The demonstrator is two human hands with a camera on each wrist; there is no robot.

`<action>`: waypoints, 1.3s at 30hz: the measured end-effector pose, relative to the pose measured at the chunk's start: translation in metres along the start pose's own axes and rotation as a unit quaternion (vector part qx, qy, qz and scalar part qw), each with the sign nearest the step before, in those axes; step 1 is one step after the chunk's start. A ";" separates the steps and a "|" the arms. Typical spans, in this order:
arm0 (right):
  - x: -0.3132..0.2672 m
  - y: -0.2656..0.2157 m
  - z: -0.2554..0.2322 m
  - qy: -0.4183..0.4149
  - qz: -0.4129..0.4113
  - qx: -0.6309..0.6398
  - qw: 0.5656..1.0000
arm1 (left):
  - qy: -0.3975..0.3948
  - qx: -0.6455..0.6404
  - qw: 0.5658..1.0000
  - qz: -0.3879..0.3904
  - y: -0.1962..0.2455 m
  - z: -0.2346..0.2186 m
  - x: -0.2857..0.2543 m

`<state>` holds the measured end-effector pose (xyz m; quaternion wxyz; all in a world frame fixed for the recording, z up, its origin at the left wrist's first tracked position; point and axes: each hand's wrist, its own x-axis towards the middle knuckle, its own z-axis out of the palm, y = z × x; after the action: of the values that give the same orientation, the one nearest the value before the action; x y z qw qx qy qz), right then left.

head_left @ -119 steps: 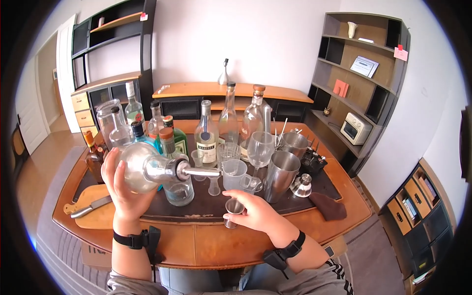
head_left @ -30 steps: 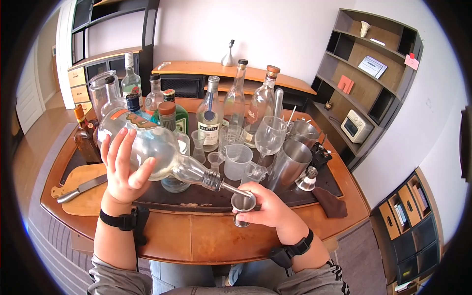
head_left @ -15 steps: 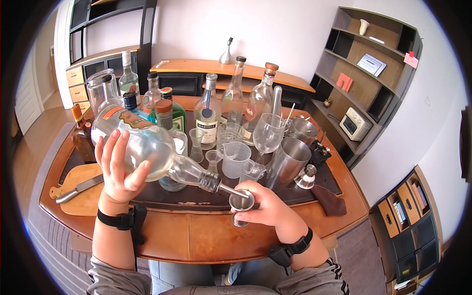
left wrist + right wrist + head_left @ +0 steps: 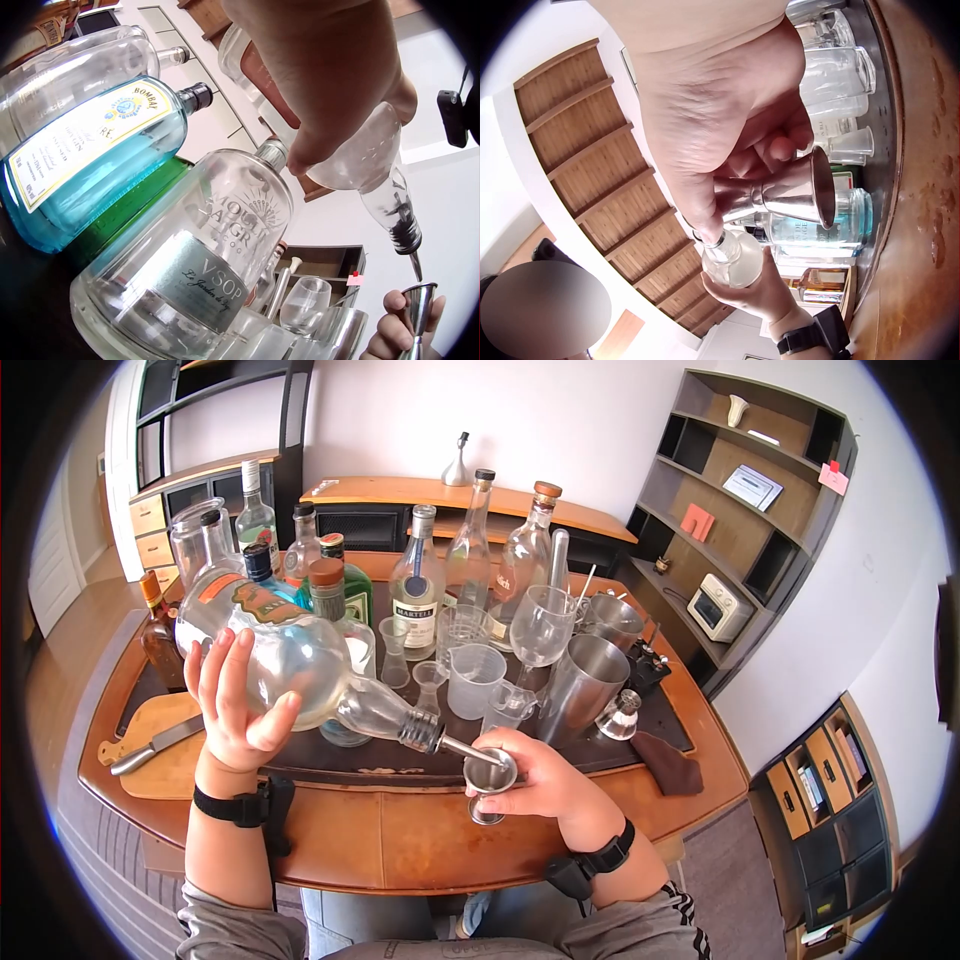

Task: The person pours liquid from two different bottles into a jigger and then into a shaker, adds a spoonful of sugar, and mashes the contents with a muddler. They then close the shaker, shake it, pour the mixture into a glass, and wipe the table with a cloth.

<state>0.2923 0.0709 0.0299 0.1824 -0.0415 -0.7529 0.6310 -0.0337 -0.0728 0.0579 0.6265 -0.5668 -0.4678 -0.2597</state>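
Tilted bottle [image 4: 300, 672] is above the worktop [image 4: 430, 850], spout [image 4: 464, 749] at jigger [image 4: 490, 773]: likely heavy, slick, breakable glass, so palm its belly as left hand [image 4: 236, 710] does, fingers spread round it; right hand [image 4: 545, 780] has fingers clamped on the stiff, light jigger, best held at its waist.

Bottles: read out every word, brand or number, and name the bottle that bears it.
"MARTELL": the silver-capped central bottle
"BOMBAY": the blue bottle
"VSOP": silver label on the clear bottle
"Le Jardin": same label
"MOULI", rest unclear: above it
Tilted bottle and other small print: too small or blurred.
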 end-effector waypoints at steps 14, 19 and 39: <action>-0.001 -0.001 -0.002 -0.013 0.006 0.017 1.000 | 0.004 0.004 1.000 0.001 -0.002 0.000 -0.002; 0.001 0.000 -0.004 -0.028 -0.002 -0.017 0.999 | -0.008 0.012 1.000 0.018 -0.005 0.000 -0.006; 0.002 -0.003 -0.002 -0.060 0.022 0.049 0.997 | 0.033 0.018 0.999 0.015 -0.005 0.005 -0.009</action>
<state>0.2917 0.0728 0.0336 0.1251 -0.0110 -0.7294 0.6725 -0.0437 -0.0714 0.0521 0.6552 -0.5540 -0.4428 -0.2601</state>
